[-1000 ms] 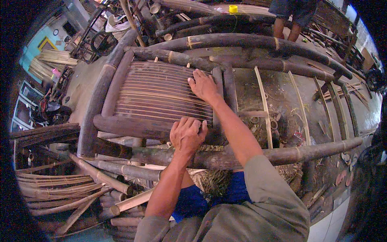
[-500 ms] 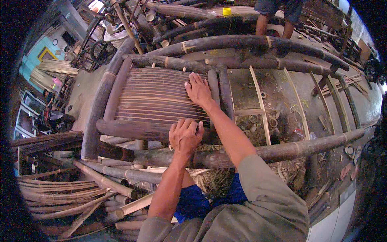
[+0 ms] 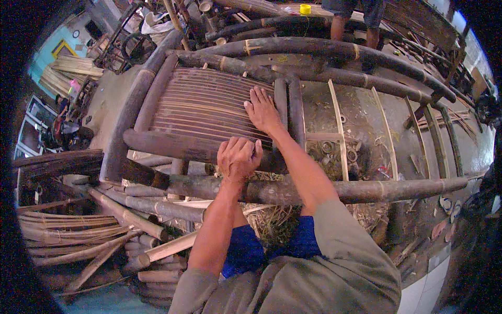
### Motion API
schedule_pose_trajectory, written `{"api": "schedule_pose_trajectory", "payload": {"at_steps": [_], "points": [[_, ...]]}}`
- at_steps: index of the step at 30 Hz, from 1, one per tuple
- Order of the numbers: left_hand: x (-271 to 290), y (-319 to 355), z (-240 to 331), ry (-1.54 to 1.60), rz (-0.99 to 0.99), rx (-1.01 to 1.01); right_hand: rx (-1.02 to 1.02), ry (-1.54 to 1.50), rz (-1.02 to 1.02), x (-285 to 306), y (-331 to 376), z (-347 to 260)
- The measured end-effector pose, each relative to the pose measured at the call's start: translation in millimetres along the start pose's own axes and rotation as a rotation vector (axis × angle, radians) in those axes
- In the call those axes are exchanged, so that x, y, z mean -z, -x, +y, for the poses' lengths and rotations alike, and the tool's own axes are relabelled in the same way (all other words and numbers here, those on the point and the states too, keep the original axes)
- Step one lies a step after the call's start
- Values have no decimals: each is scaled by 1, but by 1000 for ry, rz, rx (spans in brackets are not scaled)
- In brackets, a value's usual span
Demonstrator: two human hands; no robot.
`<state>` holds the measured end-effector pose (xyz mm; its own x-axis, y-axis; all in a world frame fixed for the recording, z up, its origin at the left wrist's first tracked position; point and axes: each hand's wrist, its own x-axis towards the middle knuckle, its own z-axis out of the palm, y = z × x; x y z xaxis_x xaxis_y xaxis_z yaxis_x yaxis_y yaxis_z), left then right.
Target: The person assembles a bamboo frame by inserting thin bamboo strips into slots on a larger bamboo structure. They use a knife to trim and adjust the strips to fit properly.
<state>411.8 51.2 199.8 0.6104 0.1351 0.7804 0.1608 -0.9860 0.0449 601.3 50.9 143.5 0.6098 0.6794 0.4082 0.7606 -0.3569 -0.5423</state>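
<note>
Right hand (image 3: 264, 111) lies flat on the slatted panel (image 3: 204, 107), grasping nothing; panel sits at the left of the bamboo frame (image 3: 376, 192). Left hand (image 3: 237, 158) curls over the front rail (image 3: 172, 145); grip undeterminable. Step appears to be seating slats; next move calls for even pressure.

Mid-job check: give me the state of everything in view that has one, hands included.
Left hand: fingers curled at the panel's near bar; grip firmness unclear
Right hand: open, palm down on the slats
Slats: side by side, narrow gaps between
Pale crossbars: spaced apart across the bamboo frame
Yellow container: too small to tell open or closed
Person beyond: standing, partly visible
</note>
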Motion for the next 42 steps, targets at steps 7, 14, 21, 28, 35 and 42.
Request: {"api": "schedule_pose_trajectory", "payload": {"at_steps": [7, 14, 21, 28, 35, 42], "points": [[18, 1, -7, 129, -12, -1, 35, 83, -57, 12, 63, -23], [74, 47, -50, 1088, -494, 625, -223, -321, 79, 33, 77, -26], [5, 85, -113, 296, -539, 365, -396, -398, 273, 34, 81, -5], [-118, 89, -133, 86, -722, 463, -499, -444, 165, 59, 80, -27], [-131, 102, -125, 87, -777, 482, -424, -421, 184, 42, 81, -10], [-131, 106, -119, 106, -799, 481, -449, -612, 231, 38, 82, 2]]}}
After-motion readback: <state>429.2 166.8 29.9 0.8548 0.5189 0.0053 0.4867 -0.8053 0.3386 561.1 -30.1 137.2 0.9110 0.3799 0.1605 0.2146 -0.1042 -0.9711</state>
